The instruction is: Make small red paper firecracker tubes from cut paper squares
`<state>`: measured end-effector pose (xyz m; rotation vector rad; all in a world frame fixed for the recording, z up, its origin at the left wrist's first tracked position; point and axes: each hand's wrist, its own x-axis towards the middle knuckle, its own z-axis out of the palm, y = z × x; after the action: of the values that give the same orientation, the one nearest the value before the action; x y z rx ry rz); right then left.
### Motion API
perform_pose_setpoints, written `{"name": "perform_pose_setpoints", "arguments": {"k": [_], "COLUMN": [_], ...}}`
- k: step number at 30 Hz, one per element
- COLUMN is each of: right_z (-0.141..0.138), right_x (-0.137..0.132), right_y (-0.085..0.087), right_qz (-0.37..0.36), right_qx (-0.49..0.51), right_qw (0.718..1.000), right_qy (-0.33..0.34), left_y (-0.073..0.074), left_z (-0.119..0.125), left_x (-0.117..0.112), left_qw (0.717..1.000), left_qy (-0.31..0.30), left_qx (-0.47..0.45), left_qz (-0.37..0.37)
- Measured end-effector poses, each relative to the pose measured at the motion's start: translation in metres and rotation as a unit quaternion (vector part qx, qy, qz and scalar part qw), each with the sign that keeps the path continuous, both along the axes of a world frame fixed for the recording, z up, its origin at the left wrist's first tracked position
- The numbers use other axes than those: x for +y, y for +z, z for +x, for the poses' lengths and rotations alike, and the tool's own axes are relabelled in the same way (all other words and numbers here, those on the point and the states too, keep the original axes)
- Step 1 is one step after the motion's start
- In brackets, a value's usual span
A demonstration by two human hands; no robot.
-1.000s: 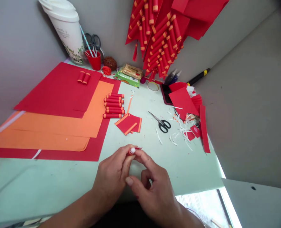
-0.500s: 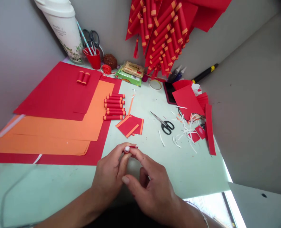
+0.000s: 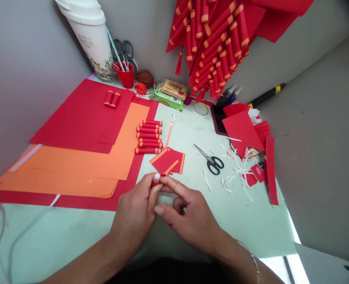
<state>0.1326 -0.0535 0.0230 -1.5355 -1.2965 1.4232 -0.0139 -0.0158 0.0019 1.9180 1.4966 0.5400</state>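
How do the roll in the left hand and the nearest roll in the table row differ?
Pose: the held roll faces the camera end-on, white showing; the row roll lies on its side.
Contact: the left hand grips the held roll; no hand touches the row roll.
Edge: a red flap juts beside the held roll; the row roll looks wrapped shut.
Shared: both show red.

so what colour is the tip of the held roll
The roll's tip is white, seen in the head view.

A slim silvery bracelet [image 3: 255, 263] rings the right wrist [image 3: 232, 246], with dark clothing [image 3: 168, 272] below.
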Motion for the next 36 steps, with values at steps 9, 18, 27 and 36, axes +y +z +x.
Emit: {"name": "perform_pose_setpoints", "arguments": {"k": [9,18,27,36], "right_z": [0.013,0.008,0.007,0.000], "right_x": [0.011,0.008,0.005,-0.001], "right_y": [-0.014,-0.026,-0.034,-0.032], "right_qz": [-0.017,-0.008,-0.026,0.039], "right_qx": [0.139,0.137,0.168,0.101], "right_qw": [0.989,0.990,0.985,0.994], "right_qy": [-0.038,-0.030,-0.019,-0.027], "left_y": [0.002,-0.009,-0.011,-0.010], "left_z": [0.004,-0.003,-0.006,-0.008], "left_x": [0.011,0.012,0.014,0.012], "left_qw": [0.998,0.999,0.998,0.998], "left_qy": [-0.030,-0.036,-0.051,-0.042], "left_qx": [0.016,-0.033,-0.041,-0.050], "left_qz": [0.055,-0.010,-0.015,0.011]}}
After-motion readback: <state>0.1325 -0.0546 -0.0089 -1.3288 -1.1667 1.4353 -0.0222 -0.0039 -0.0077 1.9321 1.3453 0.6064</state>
